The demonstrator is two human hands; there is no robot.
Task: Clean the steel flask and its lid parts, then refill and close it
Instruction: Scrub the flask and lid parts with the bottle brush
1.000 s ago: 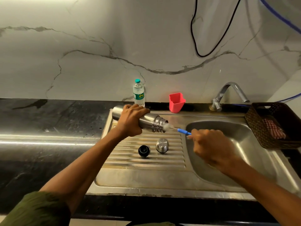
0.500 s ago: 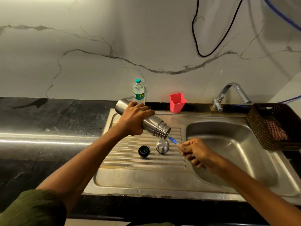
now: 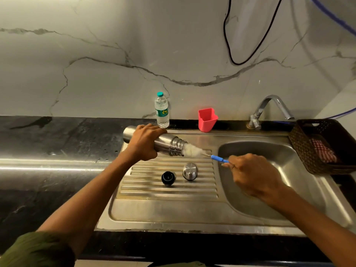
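Two hands engaged over sink drainboard [image 3: 165, 207]. Left hand [image 3: 143, 144] wrapped round flask [image 3: 165, 144], held near-horizontal, mouth toward basin. Right hand [image 3: 252, 175] clenched on blue handle of bottle brush [image 3: 194, 151], bristles partly out of mouth. Steel cap [image 3: 190, 171] and black stopper [image 3: 168, 177] resting on drainboard ribs. Water bottle [image 3: 162, 110] label green, wording unreadable.

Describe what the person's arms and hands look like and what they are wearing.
Both forearms are bare from above the elbow down. The left arm has an olive-green sleeve bunched at the upper arm. The right arm shows no sleeve in view. The left hand wears no glove or watch. The right hand has a thin dark band on one finger, possibly a ring.
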